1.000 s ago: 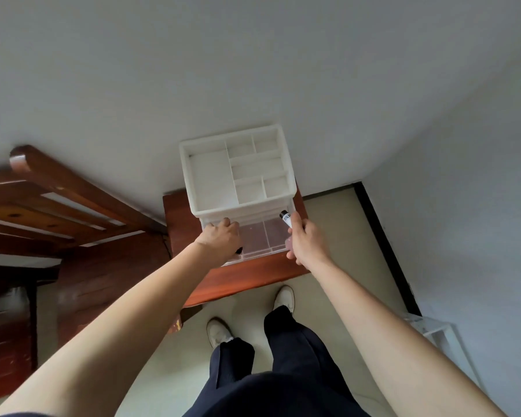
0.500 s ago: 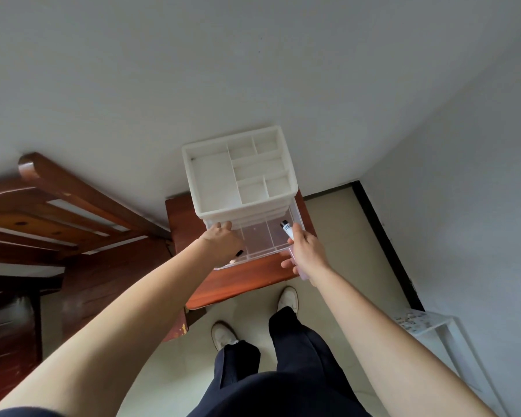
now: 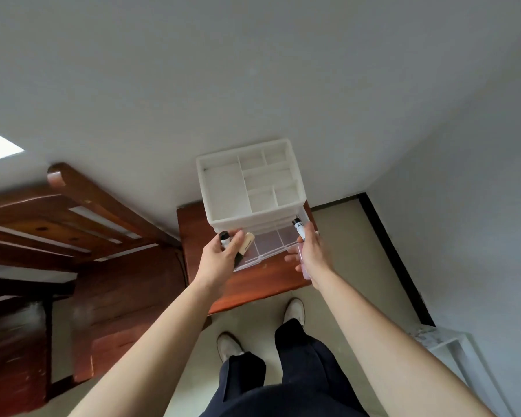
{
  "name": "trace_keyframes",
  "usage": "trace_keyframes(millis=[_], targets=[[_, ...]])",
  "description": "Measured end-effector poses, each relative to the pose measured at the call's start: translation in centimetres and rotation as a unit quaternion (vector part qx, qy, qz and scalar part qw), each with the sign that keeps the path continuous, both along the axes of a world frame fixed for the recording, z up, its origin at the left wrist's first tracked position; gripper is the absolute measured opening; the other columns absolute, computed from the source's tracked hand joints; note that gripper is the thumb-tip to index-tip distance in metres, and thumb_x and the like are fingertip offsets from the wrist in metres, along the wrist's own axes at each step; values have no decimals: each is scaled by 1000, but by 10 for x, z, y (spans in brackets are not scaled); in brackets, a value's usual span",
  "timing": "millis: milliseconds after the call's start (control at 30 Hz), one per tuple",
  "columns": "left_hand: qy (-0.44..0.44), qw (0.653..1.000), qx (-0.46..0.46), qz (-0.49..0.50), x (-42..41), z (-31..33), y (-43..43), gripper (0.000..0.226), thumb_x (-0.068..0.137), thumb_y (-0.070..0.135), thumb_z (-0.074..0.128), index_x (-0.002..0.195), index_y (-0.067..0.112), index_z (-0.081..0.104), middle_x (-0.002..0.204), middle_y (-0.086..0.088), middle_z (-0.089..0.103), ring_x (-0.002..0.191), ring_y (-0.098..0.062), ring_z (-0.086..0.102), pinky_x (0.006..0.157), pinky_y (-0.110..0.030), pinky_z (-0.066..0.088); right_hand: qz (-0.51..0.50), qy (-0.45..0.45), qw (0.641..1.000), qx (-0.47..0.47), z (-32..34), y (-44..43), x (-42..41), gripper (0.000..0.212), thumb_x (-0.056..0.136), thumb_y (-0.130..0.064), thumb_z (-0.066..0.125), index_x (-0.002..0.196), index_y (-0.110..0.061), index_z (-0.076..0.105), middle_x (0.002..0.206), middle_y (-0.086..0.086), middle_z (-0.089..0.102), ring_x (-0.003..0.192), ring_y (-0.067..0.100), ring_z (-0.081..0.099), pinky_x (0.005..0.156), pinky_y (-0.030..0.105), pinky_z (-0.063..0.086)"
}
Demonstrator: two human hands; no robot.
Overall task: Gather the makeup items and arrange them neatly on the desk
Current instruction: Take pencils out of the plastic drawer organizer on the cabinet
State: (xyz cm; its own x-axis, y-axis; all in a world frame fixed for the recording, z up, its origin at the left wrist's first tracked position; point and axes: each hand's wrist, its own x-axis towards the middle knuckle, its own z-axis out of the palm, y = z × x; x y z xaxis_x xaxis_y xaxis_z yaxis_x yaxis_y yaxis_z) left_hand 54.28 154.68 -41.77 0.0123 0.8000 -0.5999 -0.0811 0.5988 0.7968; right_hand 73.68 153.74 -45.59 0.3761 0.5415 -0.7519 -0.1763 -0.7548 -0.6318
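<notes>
A white makeup organizer [image 3: 223, 191] with empty top compartments stands on a small reddish wooden table [image 3: 259, 287]. Its clear bottom drawer [image 3: 268, 245] is pulled out toward me. My left hand [image 3: 220, 260] holds two items over the drawer's left end: a small tube with a black cap [image 3: 224, 237] and a beige stick with a dark end [image 3: 245, 245]. My right hand [image 3: 312, 254] grips a white tube with a black cap [image 3: 299, 228] and a clear pinkish bottle [image 3: 303, 263] at the drawer's right end.
A wooden bed frame [image 3: 82, 212] fills the left side next to the table. White walls rise behind the organizer and on the right. A white rack [image 3: 451, 344] stands on the floor at the lower right. My feet are just below the table's front edge.
The left hand has lifted out of the drawer, now showing two makeup items in its fingers. The right hand stays at the drawer's right end with its tube. The drawer is pulled out farther.
</notes>
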Motion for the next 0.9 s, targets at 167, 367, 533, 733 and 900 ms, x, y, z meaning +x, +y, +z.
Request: trace_keyframes(millis=[167,367,533,733,900], targets=[[-86,991,-102,14,-7,-8,-20,37,70,39,82,87,15,59,68,0,53,57,-10,45,57,-25,36,17,-10,1000,8,-7,0,1,52,98,-61,33,89,-14,56,89,16,73,52,22,65,40,23,35],[-77,982,-140,100,1,-15,-24,16,84,9,74,86,12,59,69,-4,54,57,-10,49,56,-24,38,66,-35,995,67,7,2,-9,43,100,-59,35,90,-25,60,94,6,73,55,23,69,37,22,35],[-151,965,-110,184,4,-4,11,27,81,-10,62,103,7,61,85,-8,66,78,-15,62,59,-21,50,147,-36,986,76,23,20,-15,47,101,-54,37,85,-16,60,91,3,68,72,18,74,34,21,34],[-131,963,-139,191,3,-7,33,38,82,-5,68,114,12,58,99,-9,65,85,-20,66,60,-30,52,214,-57,971,91,33,39,-7,43,101,-56,34,83,-25,58,102,5,69,75,12,73,34,20,34],[-89,967,-150,184,-2,16,28,12,88,6,57,87,17,55,76,-3,62,64,-15,58,49,-22,37,258,-84,953,135,51,52,-5,55,100,-58,36,72,-17,60,74,-2,68,47,14,61,37,22,37]])
